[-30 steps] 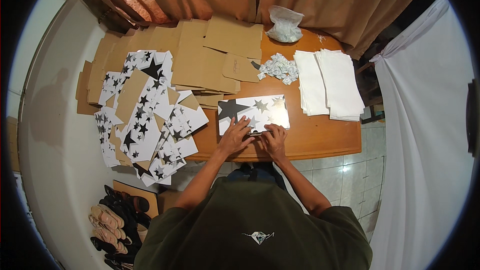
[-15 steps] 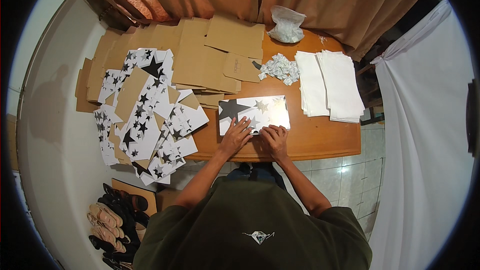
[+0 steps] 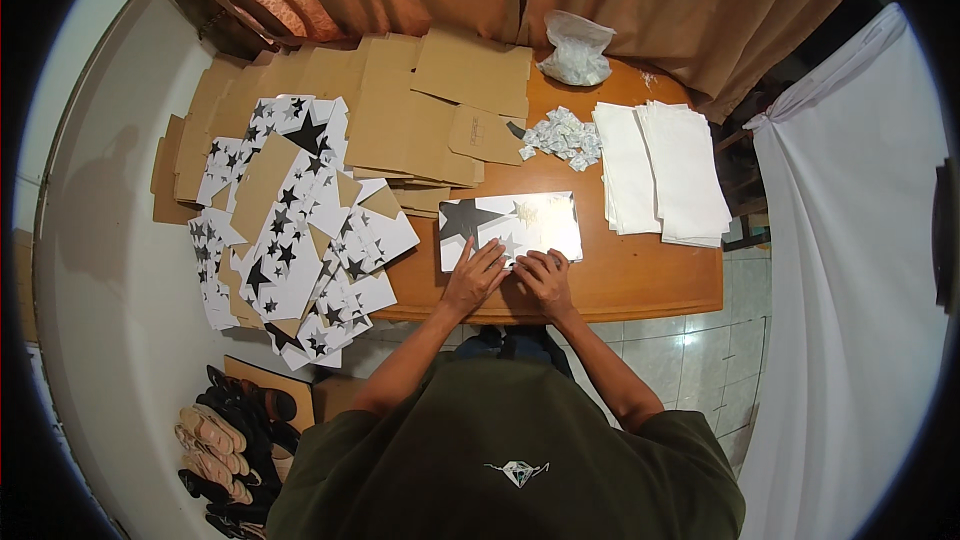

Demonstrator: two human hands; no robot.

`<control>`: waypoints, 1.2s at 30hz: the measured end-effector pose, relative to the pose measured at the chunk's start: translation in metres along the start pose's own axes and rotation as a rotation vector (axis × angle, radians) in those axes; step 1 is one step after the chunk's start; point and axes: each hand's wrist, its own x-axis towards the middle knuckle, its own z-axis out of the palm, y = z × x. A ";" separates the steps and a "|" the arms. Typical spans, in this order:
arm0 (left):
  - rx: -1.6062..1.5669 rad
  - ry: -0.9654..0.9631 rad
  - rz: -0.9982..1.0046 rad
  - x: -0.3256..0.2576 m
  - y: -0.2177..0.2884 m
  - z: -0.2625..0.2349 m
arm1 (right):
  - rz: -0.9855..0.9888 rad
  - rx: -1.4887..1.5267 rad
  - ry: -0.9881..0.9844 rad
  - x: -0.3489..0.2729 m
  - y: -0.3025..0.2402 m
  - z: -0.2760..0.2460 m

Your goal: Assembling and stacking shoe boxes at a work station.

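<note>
A white flat box [image 3: 520,225] printed with black and gold stars lies on the wooden table [image 3: 650,280] in front of me. My left hand [image 3: 474,276] rests with spread fingers on its near edge. Beside it, my right hand [image 3: 545,276] presses on the same near edge, fingers bent. Both hands touch the box; neither lifts it.
Several star-printed flat boxes [image 3: 290,240] are heaped at the left. Brown cardboard sheets [image 3: 420,110] lie behind. Small white packets [image 3: 562,136], a plastic bag [image 3: 578,50] and stacks of white sheets [image 3: 660,170] sit at the back right. Shoes [image 3: 225,435] lie on the floor.
Both hands have shifted slightly along the box's near edge; the box stays in place.
</note>
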 end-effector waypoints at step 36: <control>-0.171 -0.133 -0.112 0.007 0.005 -0.001 | 0.041 0.132 0.019 0.011 0.025 -0.011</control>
